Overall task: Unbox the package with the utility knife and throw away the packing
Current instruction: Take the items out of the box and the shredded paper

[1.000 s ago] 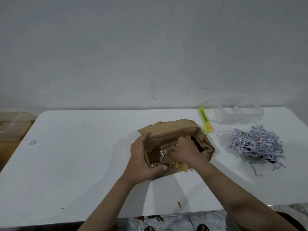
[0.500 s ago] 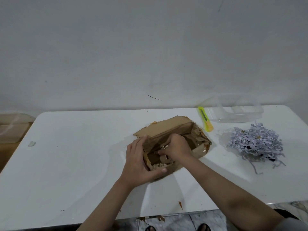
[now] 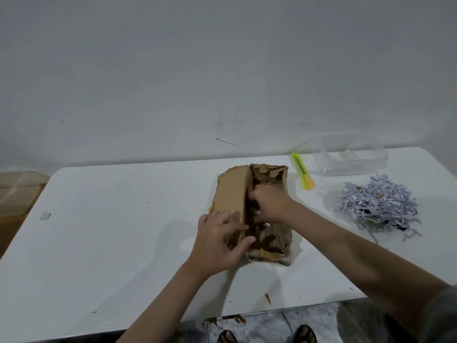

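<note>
A torn brown cardboard box [image 3: 232, 191] lies open on the white table [image 3: 111, 231], its long side now running away from me. My left hand [image 3: 217, 241] presses on the box's near left flap, fingers spread and thumb over the edge. My right hand [image 3: 268, 203] reaches into the opening with its fingers curled on something inside, which is mostly hidden; a shiny bit shows beside the fingers. A yellow-green utility knife [image 3: 302, 175] lies just right of the box's far end. A heap of shredded pale paper packing [image 3: 377, 203] sits further right.
A clear plastic container [image 3: 348, 155] stands at the back right by the wall. A small cardboard scrap [image 3: 267, 298] lies near the table's front edge, with more scraps on the floor below, next to my sandalled feet. A box shows at the far left.
The box has been turned from lying diagonally to pointing away from me. My right hand went deeper into it and my left hand shifted onto the left flap.
</note>
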### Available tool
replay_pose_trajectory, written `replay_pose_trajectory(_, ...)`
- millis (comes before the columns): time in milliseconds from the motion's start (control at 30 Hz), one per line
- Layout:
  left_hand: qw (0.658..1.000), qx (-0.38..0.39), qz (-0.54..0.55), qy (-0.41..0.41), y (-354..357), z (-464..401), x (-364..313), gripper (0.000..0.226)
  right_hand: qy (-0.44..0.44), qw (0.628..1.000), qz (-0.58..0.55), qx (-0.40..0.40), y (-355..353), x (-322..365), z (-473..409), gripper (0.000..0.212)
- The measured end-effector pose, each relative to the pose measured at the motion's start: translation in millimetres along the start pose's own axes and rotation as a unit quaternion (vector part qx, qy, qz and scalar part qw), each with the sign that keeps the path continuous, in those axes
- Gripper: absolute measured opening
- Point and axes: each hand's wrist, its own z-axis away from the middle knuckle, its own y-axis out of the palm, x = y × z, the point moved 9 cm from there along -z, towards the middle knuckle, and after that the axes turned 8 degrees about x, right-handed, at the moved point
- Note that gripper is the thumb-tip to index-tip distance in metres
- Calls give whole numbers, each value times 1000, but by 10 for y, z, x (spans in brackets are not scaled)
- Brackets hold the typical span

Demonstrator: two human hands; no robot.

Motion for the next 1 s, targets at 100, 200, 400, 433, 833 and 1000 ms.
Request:
replay_pose_trajectory(100, 998, 2, 63, 12, 55, -38, 2, 37, 15, 1000, -18, 4, 71, -59, 33, 21)
replay_pose_trajectory(200, 999, 21, 43, -14, 121, -51, 68, 58, 13, 996, -82, 25, 136, -175, 70, 26)
replay_pose_trajectory(400, 995, 81, 27, -53, 250, -47, 115, 76, -34, 989, -144, -2, 147, -240, 110, 2)
replay_pose_trajectory(433, 995, 80, 32, -57, 259, -32, 120, 77, -45, 989, -143, -16, 121, -237, 121, 1)
replay_pose_trajectory(833, 994, 53, 55, -84, 377, 39, 29, 91, 9, 866, -437, -243, -460, -955, 722, 12)
replay_pose_trajectory(1000, 995, 33, 48, -83, 419, 33, -49, 93, 154, 897, -294, -293, -416, -1654, 1150, 12)
